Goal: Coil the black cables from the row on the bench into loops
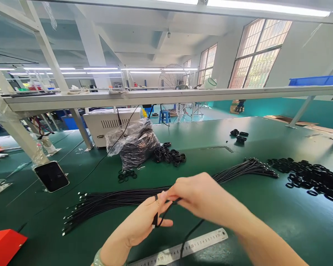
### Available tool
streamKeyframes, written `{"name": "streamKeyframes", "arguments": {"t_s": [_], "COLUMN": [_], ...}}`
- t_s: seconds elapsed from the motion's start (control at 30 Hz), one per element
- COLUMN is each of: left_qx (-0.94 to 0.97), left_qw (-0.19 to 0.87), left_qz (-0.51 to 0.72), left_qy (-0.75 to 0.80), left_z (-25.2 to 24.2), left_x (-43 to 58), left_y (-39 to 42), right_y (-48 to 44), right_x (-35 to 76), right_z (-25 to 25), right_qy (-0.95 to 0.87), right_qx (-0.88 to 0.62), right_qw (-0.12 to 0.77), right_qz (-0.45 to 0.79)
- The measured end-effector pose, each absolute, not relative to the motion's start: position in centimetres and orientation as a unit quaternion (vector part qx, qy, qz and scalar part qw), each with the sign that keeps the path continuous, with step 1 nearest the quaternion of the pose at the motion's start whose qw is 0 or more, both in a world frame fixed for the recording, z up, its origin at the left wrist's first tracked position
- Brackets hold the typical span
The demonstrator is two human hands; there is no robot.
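Far left: one red object [7, 246], one phone [51, 176]. Then one bundle of black cables [108, 203], strands uncountable, behind the hands. Left hand [150, 216] and right hand [198, 194] nearly meet, both pinching one loose cable [182, 248]; it crosses one ruler [204, 241]. Far right: one heap of black rings [313, 179], too many to count.

The ruler [208, 239] is smooth metal, the cable [192, 230] matt, the table [266, 210] glossy, the bag [140, 144] crinkled plastic.
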State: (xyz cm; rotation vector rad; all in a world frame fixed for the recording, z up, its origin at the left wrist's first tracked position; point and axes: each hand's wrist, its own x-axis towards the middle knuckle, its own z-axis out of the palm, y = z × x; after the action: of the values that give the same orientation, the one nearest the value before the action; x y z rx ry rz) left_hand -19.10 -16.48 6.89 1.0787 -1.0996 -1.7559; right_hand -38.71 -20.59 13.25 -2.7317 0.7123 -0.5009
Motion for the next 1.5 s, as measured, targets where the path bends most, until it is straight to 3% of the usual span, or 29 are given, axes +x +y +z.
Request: {"name": "streamKeyframes", "arguments": {"t_s": [0.13,0.23,0.4,0.77,0.97,1.2,1.5], "left_qx": [0.354,0.320,0.289,0.325,0.253,0.285,0.321], "left_qw": [0.329,0.316,0.327,0.310,0.353,0.507,0.548], "left_qz": [-0.752,-0.775,-0.796,-0.788,-0.805,-0.721,-0.686], "left_qy": [-0.449,-0.444,-0.420,-0.421,-0.404,-0.377,-0.354], "left_z": [6.6,6.6,6.8,6.3,7.8,8.5,7.2], "left_x": [-19.5,-19.8,-19.8,-20.9,-19.1,-17.7,-19.4], "left_y": [-15.8,-15.4,-15.7,-16.2,-16.2,-17.3,-17.5], "right_y": [-24.0,-25.6,-26.0,-26.3,-24.9,-17.5,-15.9], "right_x": [-40.9,-40.9,-39.0,-37.6,-36.9,-35.6,-36.7], "right_z": [14.7,14.0,11.7,9.3,7.0,4.0,5.3], "right_qy": [0.181,0.169,0.232,0.310,0.344,0.281,0.322], "right_qx": [-0.893,-0.829,-0.784,-0.747,-0.766,-0.700,-0.769], "right_qw": [0.403,0.516,0.487,0.425,0.440,0.636,0.543], "right_qz": [-0.085,-0.134,-0.307,-0.406,-0.319,-0.163,-0.102]}}
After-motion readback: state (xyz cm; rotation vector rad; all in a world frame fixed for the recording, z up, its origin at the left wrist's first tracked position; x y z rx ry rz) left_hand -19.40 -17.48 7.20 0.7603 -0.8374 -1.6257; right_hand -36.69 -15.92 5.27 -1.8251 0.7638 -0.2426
